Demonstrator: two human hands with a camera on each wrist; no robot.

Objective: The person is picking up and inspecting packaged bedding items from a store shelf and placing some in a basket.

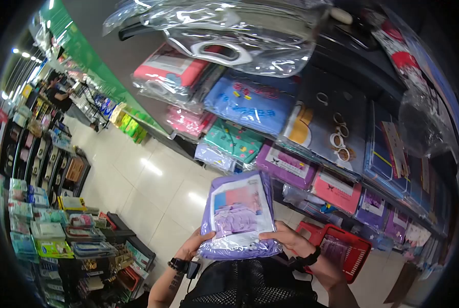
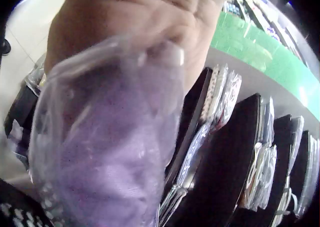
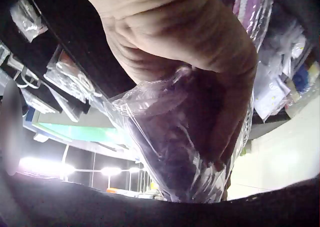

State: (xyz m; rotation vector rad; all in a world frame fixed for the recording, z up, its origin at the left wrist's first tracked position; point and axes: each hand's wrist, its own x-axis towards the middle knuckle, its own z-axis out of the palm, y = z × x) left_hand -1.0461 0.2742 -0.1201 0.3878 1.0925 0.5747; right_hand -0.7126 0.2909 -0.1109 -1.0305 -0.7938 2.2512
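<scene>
You are holding the purple bedding pack (image 1: 238,215) upright in front of your chest, above the black mesh garment (image 1: 250,282), with its printed face turned up toward you. Your left grip (image 1: 196,245) is clasping the pack's lower left edge, thumb lying on the front. Your right grip (image 1: 287,239) is clasping the lower right edge, and the right wrist view is showing its fingers (image 3: 235,112) curling round the plastic wrap. The shelving (image 1: 342,66) is standing close ahead and to your right, stacked with a blue pack (image 1: 252,102), a teal pack (image 1: 234,139) and a pink pack (image 1: 337,190). A clear bag (image 1: 240,31) is hanging over the top tier. A red basket (image 1: 348,250) is sitting just beyond your right wrist. The tiled floor (image 1: 152,190) is running off to the left, toward a low display rack (image 1: 85,241).
</scene>
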